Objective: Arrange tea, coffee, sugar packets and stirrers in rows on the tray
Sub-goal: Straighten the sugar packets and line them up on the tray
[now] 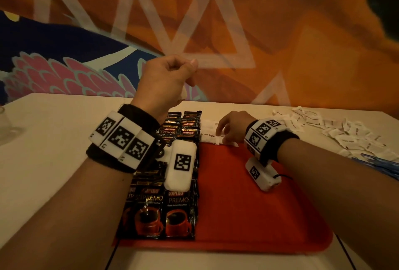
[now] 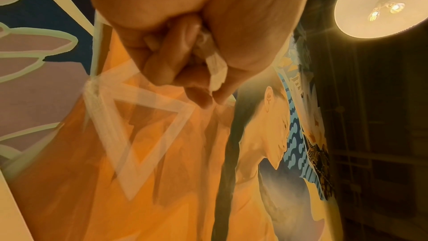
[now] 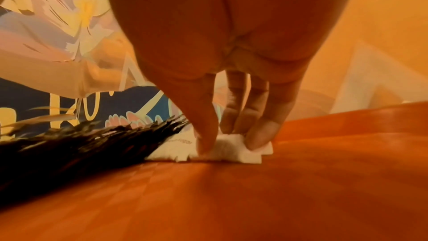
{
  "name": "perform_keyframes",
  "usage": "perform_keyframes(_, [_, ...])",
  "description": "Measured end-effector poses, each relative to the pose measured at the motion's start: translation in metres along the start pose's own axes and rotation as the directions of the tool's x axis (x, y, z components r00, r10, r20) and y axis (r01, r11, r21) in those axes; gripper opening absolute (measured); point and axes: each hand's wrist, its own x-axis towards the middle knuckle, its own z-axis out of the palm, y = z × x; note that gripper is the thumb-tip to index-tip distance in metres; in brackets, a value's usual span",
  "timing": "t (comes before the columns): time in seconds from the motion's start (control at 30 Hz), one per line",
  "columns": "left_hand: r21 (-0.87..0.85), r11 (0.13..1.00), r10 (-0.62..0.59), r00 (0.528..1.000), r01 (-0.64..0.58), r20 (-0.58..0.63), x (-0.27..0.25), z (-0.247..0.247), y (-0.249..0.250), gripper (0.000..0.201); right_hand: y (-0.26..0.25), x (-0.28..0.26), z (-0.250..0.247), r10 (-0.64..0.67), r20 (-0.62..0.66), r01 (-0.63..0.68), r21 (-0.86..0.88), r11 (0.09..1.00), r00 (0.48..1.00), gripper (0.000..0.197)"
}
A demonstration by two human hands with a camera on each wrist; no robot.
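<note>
A red tray (image 1: 248, 194) lies in front of me. Black Kopiko coffee sachets (image 1: 172, 211) lie overlapped in rows along its left side. White brown-sugar packets (image 1: 210, 134) form a short row at the tray's far edge. My right hand (image 1: 223, 134) is down on that row, thumb and fingers pinching a sugar packet (image 3: 231, 155) beside the coffee sachets (image 3: 81, 144). My left hand (image 1: 172, 75) is raised above the tray's far left as a fist. In the left wrist view its curled fingers (image 2: 162, 65) grip a few white packets (image 2: 216, 69).
A loose pile of white packets (image 1: 334, 131) covers the table at the right of the tray, with blue stirrers (image 1: 380, 164) in front of it. A glass (image 1: 6, 127) stands at the far left edge. A painted wall rises behind the table.
</note>
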Motion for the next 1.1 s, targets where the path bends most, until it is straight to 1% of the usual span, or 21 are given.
perform_keyframes(0.13, [-0.015,1.000,-0.027,0.999,0.027,0.023,0.000,0.000,-0.001,0.024,0.001,-0.001,-0.002,0.006,0.002,-0.006,0.024,1.000,1.000,0.025])
perform_keyframes(0.2, [-0.018,0.999,-0.030,0.999,0.031,0.031,0.001,0.000,-0.001,0.025,0.002,-0.003,-0.006,-0.005,-0.023,0.006,0.050,0.999,1.000,0.028])
perform_keyframes(0.3, [-0.075,0.995,-0.060,0.996,0.066,0.072,0.002,-0.002,0.000,0.030,0.000,-0.013,-0.020,-0.052,-0.117,0.076,0.212,0.974,0.992,0.026])
perform_keyframes(0.37, [-0.132,0.985,-0.098,0.988,0.113,0.117,0.002,-0.003,0.001,0.037,-0.008,-0.025,-0.030,-0.098,-0.231,0.178,0.356,0.917,0.968,0.020])
perform_keyframes(0.47, [-0.210,0.964,-0.129,0.978,0.162,0.166,0.000,-0.001,0.001,0.044,-0.028,-0.051,-0.043,-0.141,-0.428,0.373,0.528,0.763,0.893,0.013])
perform_keyframes(0.57, [-0.250,0.954,-0.119,0.975,0.165,0.189,0.000,0.002,-0.001,0.047,-0.047,-0.074,-0.050,-0.183,-0.520,0.509,0.601,0.616,0.834,0.014])
perform_keyframes(0.63, [-0.236,0.959,-0.111,0.976,0.155,0.187,0.000,0.002,-0.003,0.049,-0.055,-0.083,-0.049,-0.211,-0.537,0.552,0.621,0.556,0.817,0.015])
perform_keyframes(0.8, [-0.175,0.979,-0.075,0.984,0.104,0.164,-0.002,0.008,-0.005,0.053,-0.067,-0.084,-0.036,-0.202,-0.543,0.558,0.640,0.529,0.815,0.009])
perform_keyframes(0.93, [-0.172,0.983,-0.044,0.993,0.063,0.110,-0.001,0.009,-0.007,0.050,-0.067,-0.081,-0.035,-0.192,-0.563,0.577,0.662,0.478,0.804,0.014])
perform_keyframes(1.03, [-0.166,0.983,-0.070,0.994,0.084,0.089,-0.001,0.005,-0.007,0.050,-0.062,-0.082,-0.039,-0.150,-0.575,0.578,0.696,0.426,0.804,0.015])
perform_keyframes(1.1, [-0.116,0.985,-0.111,0.982,0.130,0.156,0.000,0.001,-0.008,0.054,-0.057,-0.082,-0.043,-0.125,-0.590,0.585,0.707,0.398,0.798,0.014])
